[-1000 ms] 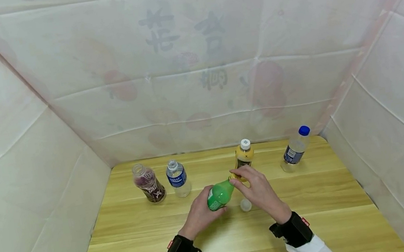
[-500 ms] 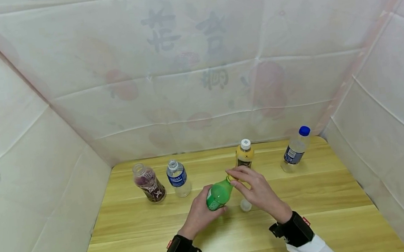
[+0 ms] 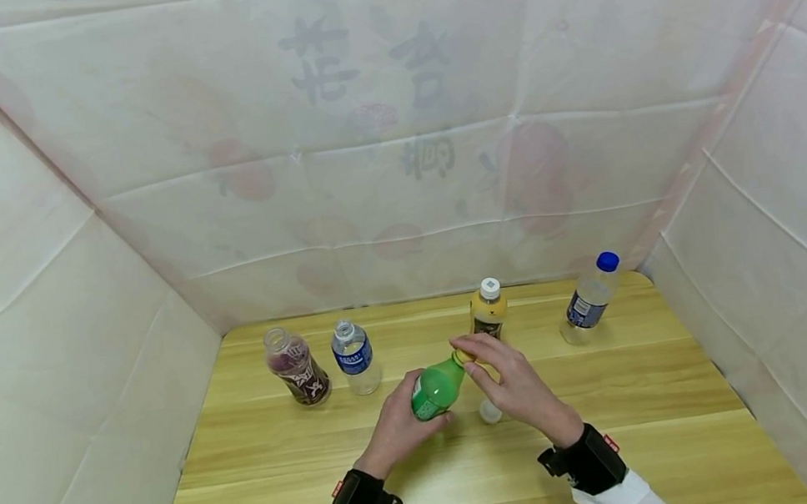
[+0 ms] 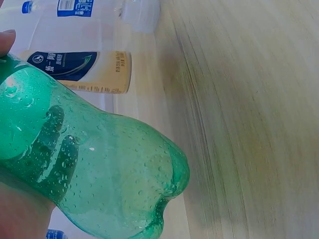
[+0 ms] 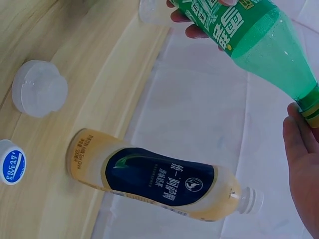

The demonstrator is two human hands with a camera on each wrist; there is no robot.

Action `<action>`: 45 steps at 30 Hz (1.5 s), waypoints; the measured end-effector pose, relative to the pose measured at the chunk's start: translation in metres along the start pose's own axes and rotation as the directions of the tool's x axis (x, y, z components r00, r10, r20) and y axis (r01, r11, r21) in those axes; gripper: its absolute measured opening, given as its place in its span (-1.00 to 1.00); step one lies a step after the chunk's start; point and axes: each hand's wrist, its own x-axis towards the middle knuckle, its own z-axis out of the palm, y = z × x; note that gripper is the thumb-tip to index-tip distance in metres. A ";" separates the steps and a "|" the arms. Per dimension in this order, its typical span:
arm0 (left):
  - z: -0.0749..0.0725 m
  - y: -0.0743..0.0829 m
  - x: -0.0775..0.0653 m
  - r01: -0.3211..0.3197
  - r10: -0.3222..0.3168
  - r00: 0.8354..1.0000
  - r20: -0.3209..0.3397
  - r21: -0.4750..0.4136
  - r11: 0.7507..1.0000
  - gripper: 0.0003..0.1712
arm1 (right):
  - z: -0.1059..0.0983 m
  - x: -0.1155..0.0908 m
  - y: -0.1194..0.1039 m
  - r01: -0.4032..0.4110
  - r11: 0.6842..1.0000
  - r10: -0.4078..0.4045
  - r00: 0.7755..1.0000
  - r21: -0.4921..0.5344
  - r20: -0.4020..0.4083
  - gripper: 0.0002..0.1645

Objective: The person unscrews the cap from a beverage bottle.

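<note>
My left hand (image 3: 405,420) grips a green plastic soda bottle (image 3: 437,389) round its body, above the table. The bottle is tilted, its neck pointing up and to the right. Droplets cling to the green bottle (image 4: 119,159) in the left wrist view. At its neck, my right hand (image 3: 513,381) pinches the yellow cap (image 3: 463,356) between thumb and fingers. In the right wrist view the yellow cap (image 5: 311,115) sits at the bottle's mouth, against the fingertips. Behind the right hand stands a milk tea bottle (image 3: 489,309) with a white cap, its lower part hidden.
On the wooden table (image 3: 288,485), an uncapped purple-labelled bottle (image 3: 298,367) and an uncapped blue-labelled clear bottle (image 3: 355,359) stand left. A blue-capped bottle (image 3: 589,300) stands right. A translucent cap (image 3: 490,411) lies near the right hand, with a white-and-blue cap (image 5: 13,164) nearby. Fabric walls (image 3: 397,202) surround the table.
The right hand's fingers have shifted slightly left and turned at the cap. The green bottle has moved a little to the left in the left hand. The other bottles stay put.
</note>
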 end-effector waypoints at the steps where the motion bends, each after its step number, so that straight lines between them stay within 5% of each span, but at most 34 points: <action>1: 0.000 0.000 0.000 0.003 -0.003 1.000 -0.002 -0.002 1.000 -0.15 | 0.000 0.000 0.000 -0.014 1.000 0.014 1.000 0.004 0.000 -0.47; 10: -0.001 -0.001 -0.002 0.004 -0.003 0.999 -0.036 0.023 1.000 -0.16 | 0.004 -0.003 0.000 -0.177 0.984 0.178 0.983 0.033 -0.036 -0.37; 17: -0.003 -0.007 -0.006 0.026 -0.021 0.998 -0.053 0.088 0.996 -0.16 | 0.006 -0.004 -0.001 -0.271 0.952 0.261 0.962 -0.144 -0.084 -0.50; 22: -0.005 -0.008 -0.005 -0.012 0.021 0.998 -0.059 0.152 0.988 -0.16 | 0.009 -0.003 -0.001 -0.319 0.937 0.307 0.947 -0.146 -0.098 -0.57; 45: -0.003 -0.007 -0.003 -0.047 0.058 0.997 -0.048 0.200 0.979 -0.15 | 0.015 0.000 0.000 -0.287 0.946 0.271 0.955 -0.150 -0.117 -0.62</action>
